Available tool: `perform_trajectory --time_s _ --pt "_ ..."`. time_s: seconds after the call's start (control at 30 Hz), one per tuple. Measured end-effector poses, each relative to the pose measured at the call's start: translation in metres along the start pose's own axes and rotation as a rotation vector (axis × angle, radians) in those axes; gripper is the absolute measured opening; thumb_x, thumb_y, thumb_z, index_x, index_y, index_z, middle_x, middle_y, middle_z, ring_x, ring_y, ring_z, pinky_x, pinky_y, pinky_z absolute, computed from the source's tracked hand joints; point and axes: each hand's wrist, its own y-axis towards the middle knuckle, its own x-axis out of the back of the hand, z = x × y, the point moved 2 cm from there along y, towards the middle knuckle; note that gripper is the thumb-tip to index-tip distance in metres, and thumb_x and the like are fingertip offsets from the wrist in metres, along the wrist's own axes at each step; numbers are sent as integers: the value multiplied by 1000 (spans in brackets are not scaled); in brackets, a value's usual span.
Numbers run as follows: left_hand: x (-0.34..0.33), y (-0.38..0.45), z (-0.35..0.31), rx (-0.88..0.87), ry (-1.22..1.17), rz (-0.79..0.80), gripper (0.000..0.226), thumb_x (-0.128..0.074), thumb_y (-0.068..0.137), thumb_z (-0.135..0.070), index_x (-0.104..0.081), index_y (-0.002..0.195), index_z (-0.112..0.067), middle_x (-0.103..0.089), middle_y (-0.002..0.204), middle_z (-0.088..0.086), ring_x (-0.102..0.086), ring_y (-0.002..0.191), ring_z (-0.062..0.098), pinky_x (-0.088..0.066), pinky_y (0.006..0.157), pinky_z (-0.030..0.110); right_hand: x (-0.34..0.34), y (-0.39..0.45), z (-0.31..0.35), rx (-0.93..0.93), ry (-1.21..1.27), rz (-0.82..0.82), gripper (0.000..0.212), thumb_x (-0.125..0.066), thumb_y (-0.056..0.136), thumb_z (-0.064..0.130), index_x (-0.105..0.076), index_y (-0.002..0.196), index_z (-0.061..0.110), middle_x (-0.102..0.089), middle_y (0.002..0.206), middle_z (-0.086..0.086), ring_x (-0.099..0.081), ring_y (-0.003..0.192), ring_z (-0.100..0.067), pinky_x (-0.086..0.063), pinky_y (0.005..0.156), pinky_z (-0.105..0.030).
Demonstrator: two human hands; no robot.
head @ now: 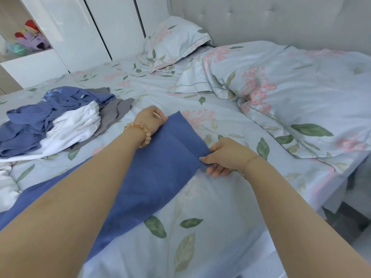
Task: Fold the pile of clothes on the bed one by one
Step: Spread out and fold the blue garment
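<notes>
Two hands: left (151, 119), right (222, 155), each pinching one blue garment (160, 167) corner.

Your left hand (151, 119) pinches the far corner of a blue cloth (158, 169) that lies spread on the bed (210, 227). Your right hand (224, 155) pinches the cloth's right corner. Both grips hold the far edge flat. On the left sits a pile of clothes (54, 121), blue, white and gray. A flowery pillow (174, 42) lies far back, and a bunched quilt (291, 93) lies on the right.
</notes>
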Motion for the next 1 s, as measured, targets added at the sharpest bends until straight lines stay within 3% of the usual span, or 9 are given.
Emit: perform_trajectory --time_s 0.07,0.2,0.33,0.5,0.6,0.67,0.73,0.83,1.0 --pt "-20 4 13 59 116 154 22 -70 85 -25 -57 102 -18 -58 102 4 -56 89 19 -46 75 27 -3 7 -3 0 -45 -123 12 -62 88 16 -61 81 7 -65 64 -12 -61 53 -22 -50 52 -27" --pt "-34 4 19 11 310 60 41 -59 86 -55 -61 112 -23 -50 123 7 -47 116 28 -38 104 37 -5 21 -2 67 3 -339 30 -71 79 34 -53 73 11 -55 67 -7 -56 61 -27 -51 61 -39" --pt "-33 4 17 -6 461 151 42 -52 89 -59 -52 75 -19 -57 103 12 -52 93 30 -43 82 38 -14 26 4 81 -72 -226 47 -76 75 45 -37 64 20 -38 62 6 -39 57 -13 -30 53 -26" --pt "-13 -8 -2 -77 -93 240 28 -57 93 -42 -51 93 -15 -59 90 4 -57 83 20 -46 74 32 -22 31 13 183 195 -214 28 -77 77 27 -55 74 9 -50 71 4 -46 65 -11 -38 57 -22" --pt "14 -15 -20 -135 -313 237 14 -61 93 -31 -53 90 -20 -67 90 8 -65 83 24 -53 80 42 -27 30 20 163 597 -70 30 -73 80 20 -67 107 10 -70 101 3 -66 90 -14 -55 83 -30" --pt "29 -15 -31 -164 -367 189 10 -62 93 -26 -55 91 -20 -66 89 4 -64 84 21 -52 81 40 -26 26 23 179 656 -1 29 -71 84 18 -65 110 8 -72 100 -4 -69 81 -19 -57 71 -34" --pt "38 -11 -38 -190 -374 164 11 -64 92 -25 -55 92 -19 -64 90 5 -61 86 20 -52 82 39 -19 19 27 231 635 -10 19 -70 87 16 -60 100 6 -66 76 -5 -56 52 -14 -42 46 -24" --pt "34 -1 -45 -217 -342 156 11 -65 91 -24 -54 90 -20 -63 87 3 -62 79 16 -53 76 34 0 10 29 256 595 -129 24 -74 84 16 -52 90 9 -51 56 -2 -38 36 -10 -29 36 -17" --pt "-27 11 -29 -249 -109 128 14 -67 87 -9 -55 93 -13 -54 80 -1 -51 73 11 -42 66 16 16 17 11 203 -72 -500 29 -75 79 27 -59 88 4 -61 76 -9 -61 69 -30 -53 65 -37"
